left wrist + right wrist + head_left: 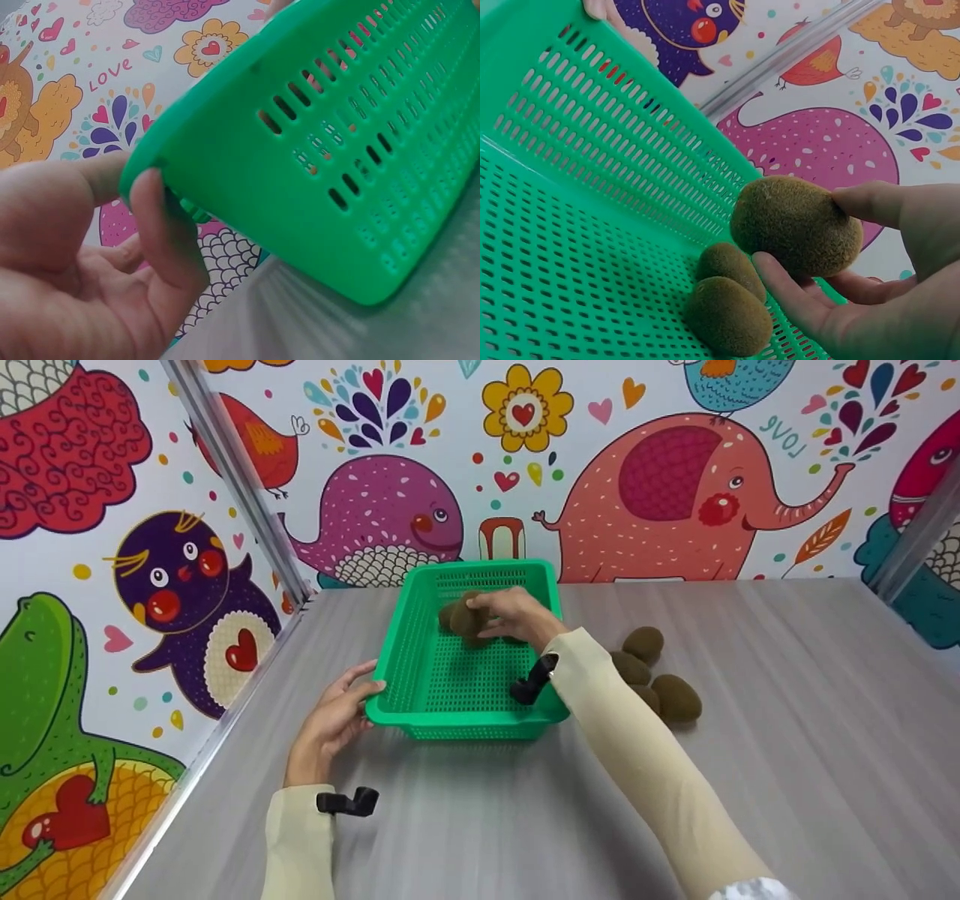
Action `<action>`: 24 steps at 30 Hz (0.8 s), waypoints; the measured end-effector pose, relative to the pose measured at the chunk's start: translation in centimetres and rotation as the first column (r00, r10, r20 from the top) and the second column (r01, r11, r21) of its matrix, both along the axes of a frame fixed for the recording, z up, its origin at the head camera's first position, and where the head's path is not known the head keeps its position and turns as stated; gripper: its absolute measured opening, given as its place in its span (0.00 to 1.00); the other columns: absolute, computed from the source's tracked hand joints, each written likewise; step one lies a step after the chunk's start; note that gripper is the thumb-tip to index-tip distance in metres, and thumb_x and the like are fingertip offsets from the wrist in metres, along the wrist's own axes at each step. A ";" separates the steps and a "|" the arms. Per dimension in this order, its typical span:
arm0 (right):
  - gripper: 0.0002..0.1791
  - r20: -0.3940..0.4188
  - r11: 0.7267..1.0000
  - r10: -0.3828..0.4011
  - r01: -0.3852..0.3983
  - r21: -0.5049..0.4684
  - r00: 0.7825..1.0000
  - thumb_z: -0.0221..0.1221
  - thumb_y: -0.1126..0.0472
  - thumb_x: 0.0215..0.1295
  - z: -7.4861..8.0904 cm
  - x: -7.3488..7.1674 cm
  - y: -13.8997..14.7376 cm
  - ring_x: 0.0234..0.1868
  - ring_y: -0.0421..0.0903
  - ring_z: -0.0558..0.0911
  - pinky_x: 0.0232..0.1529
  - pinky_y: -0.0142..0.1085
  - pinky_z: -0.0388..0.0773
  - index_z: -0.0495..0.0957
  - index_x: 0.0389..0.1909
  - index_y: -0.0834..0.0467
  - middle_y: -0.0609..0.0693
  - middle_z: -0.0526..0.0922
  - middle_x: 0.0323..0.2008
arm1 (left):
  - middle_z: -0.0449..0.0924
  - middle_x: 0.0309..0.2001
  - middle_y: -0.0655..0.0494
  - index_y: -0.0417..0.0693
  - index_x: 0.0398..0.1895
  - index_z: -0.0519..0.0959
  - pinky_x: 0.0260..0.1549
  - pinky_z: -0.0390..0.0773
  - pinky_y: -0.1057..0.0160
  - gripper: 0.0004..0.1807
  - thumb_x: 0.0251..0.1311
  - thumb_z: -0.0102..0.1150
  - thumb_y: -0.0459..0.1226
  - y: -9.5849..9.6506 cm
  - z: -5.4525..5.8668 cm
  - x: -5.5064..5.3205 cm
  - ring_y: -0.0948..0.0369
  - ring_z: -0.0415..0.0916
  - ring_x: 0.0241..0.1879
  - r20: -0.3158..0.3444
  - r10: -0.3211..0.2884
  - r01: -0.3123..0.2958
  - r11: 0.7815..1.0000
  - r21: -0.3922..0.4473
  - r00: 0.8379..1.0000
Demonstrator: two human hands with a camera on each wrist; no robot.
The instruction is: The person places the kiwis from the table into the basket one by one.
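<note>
A green plastic basket [465, 718] with slotted walls stands on the table. My left hand [337, 716] grips its left rim near the front corner, thumb on one side and fingers on the other in the left wrist view. Over the inside of the basket, my right hand [517, 615] holds a brown fuzzy kiwi [795, 225] between thumb and fingers. Below it, one kiwi [727, 319] lies against another kiwi [724, 262] on the basket floor. The held fruit partly hides them in the head view.
Several more kiwis [677, 697] lie grouped on the grey table [810, 750] to the right of the basket, partly behind my right sleeve [645, 765]. Printed cartoon panels [645, 472] stand behind and at the left, joined by a metal corner strip [240, 472].
</note>
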State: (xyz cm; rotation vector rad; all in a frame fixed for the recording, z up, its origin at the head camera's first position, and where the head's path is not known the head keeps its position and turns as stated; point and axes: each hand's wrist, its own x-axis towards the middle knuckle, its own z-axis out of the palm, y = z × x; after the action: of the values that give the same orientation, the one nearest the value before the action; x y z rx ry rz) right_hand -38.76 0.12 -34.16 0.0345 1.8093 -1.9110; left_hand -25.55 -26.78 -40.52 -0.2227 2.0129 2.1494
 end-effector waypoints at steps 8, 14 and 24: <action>0.36 0.020 0.999 0.014 -0.015 0.036 1.000 0.59 0.63 0.71 -1.0 -0.2 -1.5 0.71 0.61 0.70 0.64 0.48 0.76 0.54 0.75 0.65 0.63 0.65 0.71 | 0.82 0.35 0.57 0.49 0.76 0.57 0.22 0.75 0.71 0.32 0.71 0.54 0.35 0.1 0.0 -0.1 0.68 0.78 0.24 0.008 0.006 -0.006 1.000 0.002 1.000; 0.46 0.032 0.998 0.023 -0.025 0.057 0.999 0.57 0.63 0.73 -1.6 -0.1 -2.2 0.73 0.60 0.67 0.64 0.47 0.76 0.36 0.80 0.61 0.63 0.58 0.73 | 0.82 0.34 0.58 0.49 0.77 0.57 0.21 0.73 0.71 0.32 0.72 0.53 0.35 0.1 -0.1 0.0 0.68 0.77 0.23 -0.001 0.012 -0.012 1.000 -0.017 1.000; 0.41 0.043 0.994 0.033 -0.037 0.101 0.999 0.52 0.66 0.75 -1.6 0.0 -2.5 0.72 0.58 0.69 0.68 0.45 0.72 0.39 0.79 0.63 0.64 0.60 0.74 | 0.83 0.34 0.58 0.48 0.77 0.57 0.22 0.75 0.71 0.32 0.72 0.53 0.35 0.0 -0.1 -0.1 0.68 0.78 0.24 -0.005 0.009 -0.009 1.000 -0.004 1.000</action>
State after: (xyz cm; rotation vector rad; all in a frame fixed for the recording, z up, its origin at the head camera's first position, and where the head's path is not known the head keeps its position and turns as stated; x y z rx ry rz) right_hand -38.78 -2.39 -35.79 0.0761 1.8663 -1.7804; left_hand -25.65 -26.75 -40.62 -0.2281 2.0233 2.1536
